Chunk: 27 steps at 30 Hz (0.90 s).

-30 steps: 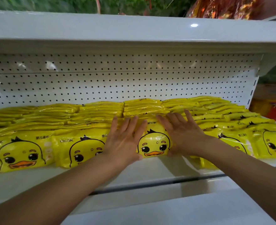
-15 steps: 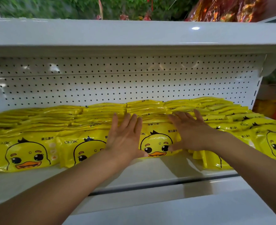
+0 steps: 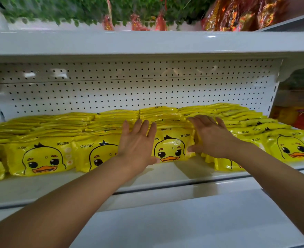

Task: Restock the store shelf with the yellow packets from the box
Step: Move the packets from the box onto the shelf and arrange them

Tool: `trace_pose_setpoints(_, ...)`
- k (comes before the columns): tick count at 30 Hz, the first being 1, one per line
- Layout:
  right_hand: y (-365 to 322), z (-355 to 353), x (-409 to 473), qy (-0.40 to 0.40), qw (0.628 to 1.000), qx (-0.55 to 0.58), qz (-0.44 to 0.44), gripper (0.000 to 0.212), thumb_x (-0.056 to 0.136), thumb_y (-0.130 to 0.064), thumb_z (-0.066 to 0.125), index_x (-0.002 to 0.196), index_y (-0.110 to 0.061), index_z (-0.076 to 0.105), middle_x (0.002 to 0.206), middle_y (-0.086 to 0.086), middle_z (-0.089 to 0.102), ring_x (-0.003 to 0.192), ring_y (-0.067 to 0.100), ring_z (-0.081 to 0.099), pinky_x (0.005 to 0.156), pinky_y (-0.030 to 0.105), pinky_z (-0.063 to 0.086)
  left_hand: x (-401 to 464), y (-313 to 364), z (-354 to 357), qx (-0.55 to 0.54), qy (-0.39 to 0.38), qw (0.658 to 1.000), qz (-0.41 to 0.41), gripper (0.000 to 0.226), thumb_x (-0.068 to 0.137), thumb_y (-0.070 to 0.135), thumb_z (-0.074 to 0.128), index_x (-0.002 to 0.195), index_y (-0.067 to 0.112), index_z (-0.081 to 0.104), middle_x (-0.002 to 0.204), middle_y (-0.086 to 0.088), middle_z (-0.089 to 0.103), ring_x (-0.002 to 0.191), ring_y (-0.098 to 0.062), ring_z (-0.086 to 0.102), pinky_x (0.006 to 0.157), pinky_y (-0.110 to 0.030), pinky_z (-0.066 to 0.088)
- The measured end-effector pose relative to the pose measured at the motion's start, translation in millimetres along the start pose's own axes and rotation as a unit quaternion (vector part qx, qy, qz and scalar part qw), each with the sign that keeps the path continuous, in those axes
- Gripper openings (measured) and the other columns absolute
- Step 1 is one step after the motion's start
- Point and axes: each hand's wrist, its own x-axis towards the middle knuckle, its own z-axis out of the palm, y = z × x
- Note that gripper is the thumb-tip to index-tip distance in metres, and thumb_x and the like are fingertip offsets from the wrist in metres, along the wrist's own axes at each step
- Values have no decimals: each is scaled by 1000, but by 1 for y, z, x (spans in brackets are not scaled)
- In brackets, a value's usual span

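Yellow packets printed with a duck face stand in leaning rows along the white shelf. The front packet of the middle row sits between my two hands. My left hand lies flat with fingers spread against that packet's left side and partly covers the neighbouring packet. My right hand is flat with fingers apart against the middle packet's right edge and the row behind it. Neither hand grips anything. The box is not in view.
A white pegboard back wall closes the shelf behind the packets. Another white shelf board hangs overhead, with green leaves and red-gold wrapped goods above it. Further duck packets fill the right end, and another stands at the left.
Both hands have drifted slightly apart, so more of the middle packet's duck face shows. The camera has tilted up a little, and the packets look pushed straighter.
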Motion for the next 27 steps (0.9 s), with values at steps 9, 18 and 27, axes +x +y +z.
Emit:
trace_pose_setpoints(9, 13, -33, -69, -4, 998, 12, 67, 87, 79, -49, 66, 147, -20, 19, 156, 3, 12, 143, 25, 11, 114, 44, 21, -32, 25, -25, -113, 43, 990, 67, 91, 84, 60, 52, 149, 19, 2, 157, -4, 7, 144, -23, 7, 112, -46, 14)
trace_pose_setpoints(18, 24, -41, -134, -12, 987, 10, 160, 88, 78, -46, 69, 147, -19, 21, 152, 10, 21, 140, 30, 18, 112, 48, 25, -44, 54, -33, -166, 44, 977, 129, 86, 86, 61, 48, 149, 19, 7, 156, -3, 12, 142, -23, 13, 112, -47, 17)
trace_pose_setpoints(27, 41, -40, -154, -52, 982, 5, 180, 87, 79, -46, 68, 146, -18, 20, 151, 10, 20, 138, 32, 19, 112, 47, 26, -50, 70, -42, -161, 20, 979, 121, 85, 86, 60, 50, 148, 18, 10, 156, -5, 13, 143, -24, 14, 111, -47, 19)
